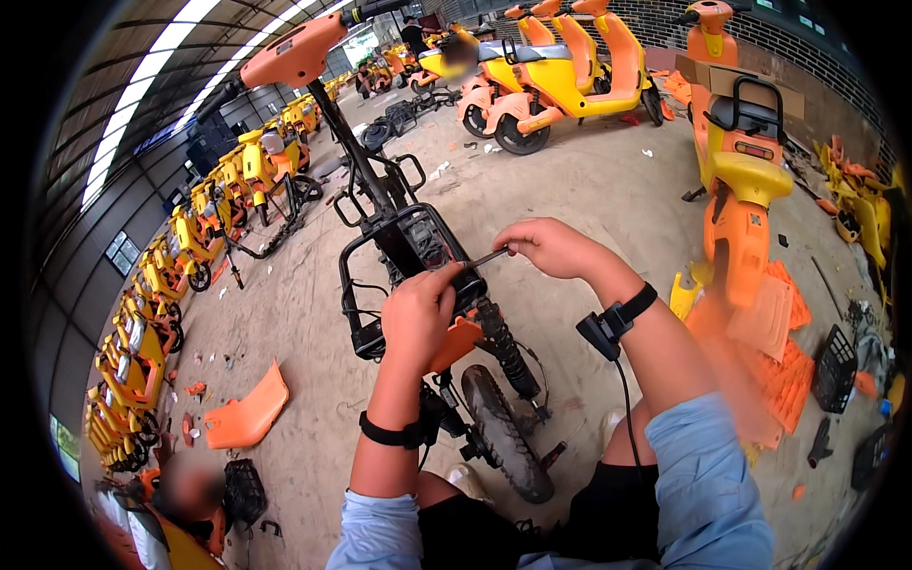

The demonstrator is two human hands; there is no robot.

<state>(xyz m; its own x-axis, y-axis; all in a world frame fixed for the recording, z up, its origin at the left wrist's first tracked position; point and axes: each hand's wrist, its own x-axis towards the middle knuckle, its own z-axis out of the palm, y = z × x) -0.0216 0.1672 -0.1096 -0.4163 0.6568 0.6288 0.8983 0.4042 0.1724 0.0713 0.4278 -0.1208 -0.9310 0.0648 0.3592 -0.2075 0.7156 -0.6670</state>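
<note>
In front of me stands a partly stripped scooter, its black frame (394,214) bare and an orange cover (296,52) on the handlebar at the far end. My left hand (418,318) is closed over the near right side of the black rear rack, fingertips at one end of a thin dark rod (487,257). The other end is pinched by my right hand (549,249), just right of the rack. Whether the rod is a tool or a part, I cannot tell. Below my hands are a shock absorber (508,356) and the rear tyre (503,432).
An orange panel (249,410) lies on the floor at left. Rows of yellow and orange scooters line the left wall; an orange-yellow scooter (746,180) stands at right beside loose panels. A black basket (836,366) is at far right. A person (190,494) is at lower left.
</note>
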